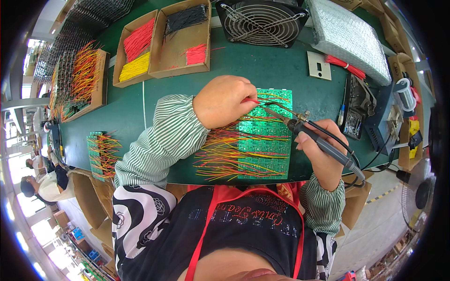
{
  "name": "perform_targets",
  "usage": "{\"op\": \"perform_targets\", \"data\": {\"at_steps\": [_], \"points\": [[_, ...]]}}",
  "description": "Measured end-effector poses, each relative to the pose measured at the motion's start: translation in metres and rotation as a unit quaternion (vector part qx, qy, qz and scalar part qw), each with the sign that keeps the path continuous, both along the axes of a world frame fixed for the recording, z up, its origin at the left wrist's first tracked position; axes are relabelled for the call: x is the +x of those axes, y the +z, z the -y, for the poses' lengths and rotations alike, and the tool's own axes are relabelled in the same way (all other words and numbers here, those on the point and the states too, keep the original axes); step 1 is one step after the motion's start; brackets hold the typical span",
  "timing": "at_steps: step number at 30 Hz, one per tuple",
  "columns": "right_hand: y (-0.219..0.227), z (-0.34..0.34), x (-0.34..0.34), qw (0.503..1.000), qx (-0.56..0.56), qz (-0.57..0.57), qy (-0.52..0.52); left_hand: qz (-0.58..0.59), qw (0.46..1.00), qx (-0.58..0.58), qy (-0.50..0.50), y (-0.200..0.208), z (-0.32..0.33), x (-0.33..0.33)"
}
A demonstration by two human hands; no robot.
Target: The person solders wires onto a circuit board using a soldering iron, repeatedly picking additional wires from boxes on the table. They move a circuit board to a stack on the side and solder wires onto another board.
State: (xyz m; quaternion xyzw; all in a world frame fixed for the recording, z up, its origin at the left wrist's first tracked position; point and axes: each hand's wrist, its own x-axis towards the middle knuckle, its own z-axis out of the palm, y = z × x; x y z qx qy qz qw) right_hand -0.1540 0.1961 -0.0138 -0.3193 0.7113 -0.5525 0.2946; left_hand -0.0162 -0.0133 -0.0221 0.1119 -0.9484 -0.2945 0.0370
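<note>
A green circuit board panel lies on the green bench mat, with red and yellow wires fanning out to its left. My left hand is closed over the panel's upper left part, pinching a red wire whose end reaches onto the board. In my right hand is a soldering iron, its dark grey handle gripped like a pen. The iron's tip points up and left, close to the wire end; whether they touch I cannot tell. A thin metal tube is fixed along the iron.
Cardboard trays of red, yellow and black wires stand at the back left. A fan stands behind the panel. Bubble-wrapped goods and a blue soldering station are on the right. Another wired panel lies left, near a wire-filled box.
</note>
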Motion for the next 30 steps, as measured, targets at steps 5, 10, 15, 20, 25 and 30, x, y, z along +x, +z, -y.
{"op": "perform_targets", "data": {"at_steps": [5,10,15,20,25,30], "points": [[0.008,-0.003,-0.001,0.998,-0.019,0.052,-0.016,0.0,1.0,-0.003,-0.008,-0.002,0.002,-0.001],[0.012,-0.009,-0.004,0.999,-0.011,0.026,-0.016,-0.007,1.0,-0.01,-0.01,0.001,0.002,0.002],[0.012,-0.016,-0.008,0.999,-0.015,0.04,-0.021,-0.067,0.997,-0.037,0.021,0.01,-0.005,-0.004],[0.012,-0.017,-0.011,0.999,-0.017,0.038,-0.025,-0.059,0.998,-0.033,-0.014,-0.004,-0.014,-0.015],[0.011,-0.015,-0.009,0.999,-0.016,0.039,-0.024,-0.039,0.999,-0.019,-0.013,-0.006,-0.013,-0.02],[0.008,-0.013,-0.011,0.999,-0.009,0.043,-0.016,-0.033,0.999,-0.024,-0.019,-0.006,-0.012,-0.021]]}}
